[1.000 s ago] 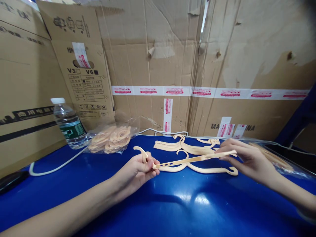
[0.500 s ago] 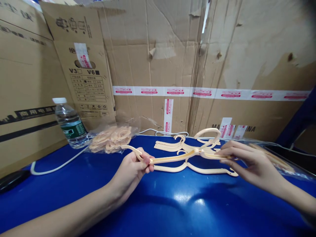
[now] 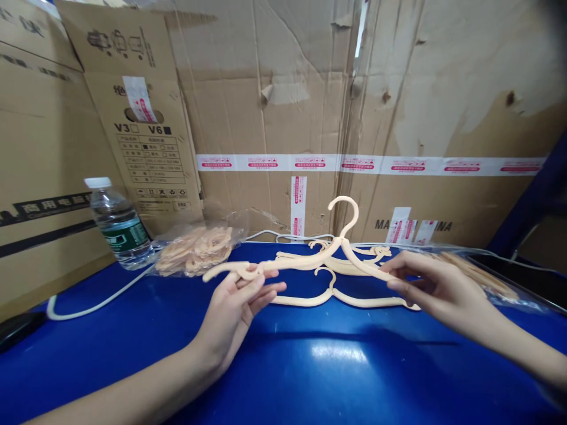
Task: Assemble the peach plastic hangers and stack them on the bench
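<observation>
A cream plastic clothes hanger [image 3: 323, 252] is held above the table, its hook pointing up. My left hand [image 3: 241, 304] pinches its left arm near a notched end piece, thumb on top, with the other fingers partly extended. My right hand [image 3: 436, 286] grips the right arm between thumb and fingers, covering that arm's end. Just behind and below, a second cream hanger [image 3: 310, 301] lies flat on the table, its hook pointing away from me. Beyond it lie more stacked cream hangers [image 3: 361, 267], partly hidden by the held one.
A clear bag of cream plastic pieces [image 3: 199, 248] lies at left beside a water bottle [image 3: 121, 224]. Another bag with long pieces [image 3: 482, 277] is at right. A white cable [image 3: 95, 304] crosses the blue table [image 3: 310, 378]. Cardboard boxes [image 3: 274, 118] wall the back.
The held hanger has turned so its hook, which lay tilted back toward the stack, now stands upright. My left fingers have loosened and spread somewhat; both hands remain on the hanger.
</observation>
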`<state>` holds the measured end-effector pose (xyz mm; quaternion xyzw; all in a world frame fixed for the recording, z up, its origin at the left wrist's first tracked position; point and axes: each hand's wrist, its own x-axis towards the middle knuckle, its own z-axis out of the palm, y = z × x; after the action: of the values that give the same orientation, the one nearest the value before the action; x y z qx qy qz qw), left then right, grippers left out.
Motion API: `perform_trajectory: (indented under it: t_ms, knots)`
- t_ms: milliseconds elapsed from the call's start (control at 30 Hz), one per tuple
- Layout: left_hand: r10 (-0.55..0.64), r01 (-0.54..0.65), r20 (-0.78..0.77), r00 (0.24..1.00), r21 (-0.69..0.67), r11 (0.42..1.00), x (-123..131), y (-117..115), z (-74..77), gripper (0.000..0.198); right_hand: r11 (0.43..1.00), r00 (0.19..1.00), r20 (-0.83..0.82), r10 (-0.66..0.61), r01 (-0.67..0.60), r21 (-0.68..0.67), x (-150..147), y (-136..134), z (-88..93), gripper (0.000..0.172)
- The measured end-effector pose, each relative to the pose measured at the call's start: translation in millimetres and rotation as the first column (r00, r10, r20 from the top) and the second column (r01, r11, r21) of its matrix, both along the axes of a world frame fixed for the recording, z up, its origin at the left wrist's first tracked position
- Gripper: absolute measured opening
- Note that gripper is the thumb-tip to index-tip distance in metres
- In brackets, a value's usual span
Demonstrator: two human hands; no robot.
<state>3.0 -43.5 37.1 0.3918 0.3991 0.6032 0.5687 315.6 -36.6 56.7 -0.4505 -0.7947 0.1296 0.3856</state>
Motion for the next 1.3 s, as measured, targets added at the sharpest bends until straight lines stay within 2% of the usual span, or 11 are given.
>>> perform_trajectory:
  t_ms: [67,133,200,267,333,467,567,633,1000,1133,1300]
  knots:
    - [-0.153,0.166,-0.186,0.971,0.059,0.984,3.4,-11.0,-4.9,0.022,0.987,0.996,-0.078,0.036,-0.047,-0.152,0.6,0.6,1.7,0.023]
    - [-0.231,0.400,-0.503,0.833,0.259,0.879,6.1,-20.5,-15.2,0.030,0.957,0.992,-0.099,0.078,-0.103,-0.272,1.6,0.5,3.2,0.025]
    - [-0.007,0.616,-0.773,0.634,0.499,0.609,8.0,-25.7,-30.1,0.039,0.925,0.991,-0.076,0.113,-0.133,-0.356,2.4,-0.1,3.2,0.024]
    - [0.319,0.744,-0.807,0.497,0.585,0.323,9.1,-26.3,-45.6,0.038,0.894,0.988,-0.041,0.149,-0.152,-0.421,2.9,-0.8,1.0,0.023]
    - [0.509,0.792,-0.761,0.403,0.569,0.223,9.5,-25.0,-55.7,0.031,0.867,0.984,0.007,0.175,-0.151,-0.475,3.2,-1.3,-2.4,0.018]
    - [0.598,0.800,-0.763,0.246,0.508,0.319,8.0,-27.0,-45.9,0.039,0.919,0.952,0.266,0.154,-0.039,-0.393,4.9,-1.6,-7.1,0.002]
    - [0.524,0.824,-0.850,0.058,0.337,0.456,6.9,-33.7,-23.5,0.047,0.954,0.900,0.416,0.134,-0.004,-0.299,6.5,-1.5,-7.6,0.005]
    - [0.449,0.820,-0.893,0.006,0.261,0.509,7.5,-36.3,-13.6,0.051,0.957,0.884,0.446,0.141,-0.006,-0.291,7.1,-0.9,-7.7,0.007]
    - [0.159,0.729,-0.973,0.166,0.230,0.645,6.3,-33.3,-16.3,0.059,0.989,0.831,0.552,0.061,0.026,-0.149,8.4,5.7,-11.7,0.017]
    - [0.224,0.653,-0.937,0.267,0.347,0.673,5.8,-33.9,-26.8,0.055,0.994,0.825,0.564,0.032,0.034,-0.108,11.9,8.2,-7.1,0.008]
    - [0.358,0.703,-0.905,0.230,0.409,0.582,2.3,-20.4,-27.1,0.033,0.997,0.890,0.449,-0.078,0.077,0.021,20.2,11.4,5.7,0.015]
